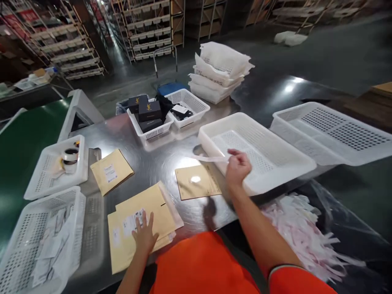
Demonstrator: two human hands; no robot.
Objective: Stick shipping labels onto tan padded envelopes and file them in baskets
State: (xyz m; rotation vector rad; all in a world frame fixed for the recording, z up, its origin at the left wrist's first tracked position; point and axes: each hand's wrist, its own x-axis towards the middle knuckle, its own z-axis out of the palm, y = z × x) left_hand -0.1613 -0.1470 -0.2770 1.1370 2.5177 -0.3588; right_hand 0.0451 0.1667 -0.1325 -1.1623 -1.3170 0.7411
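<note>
My left hand point(145, 234) lies flat with spread fingers on a stack of yellow padded envelopes point(125, 259), touching the top one by its white label. My right hand point(238, 166) is raised at the near left rim of a large white basket point(284, 179). Pinched in its fingers is a thin pale paper strip point(211, 158), which stretches out to the left. Below the strip, another padded envelope point(196, 188) rests on the steel table point(156, 165). A labelled padded envelope point(112, 169) lies farther left, apart from the stack.
Tape rolls point(70, 157) sit in a white basket at left, above a basket of papers point(52, 245). Black boxes point(150, 110) fill a basket at the back, near stacked baskets point(219, 73). Discarded strips point(300, 232) heap up at lower right. A green conveyor point(27, 134) runs at left.
</note>
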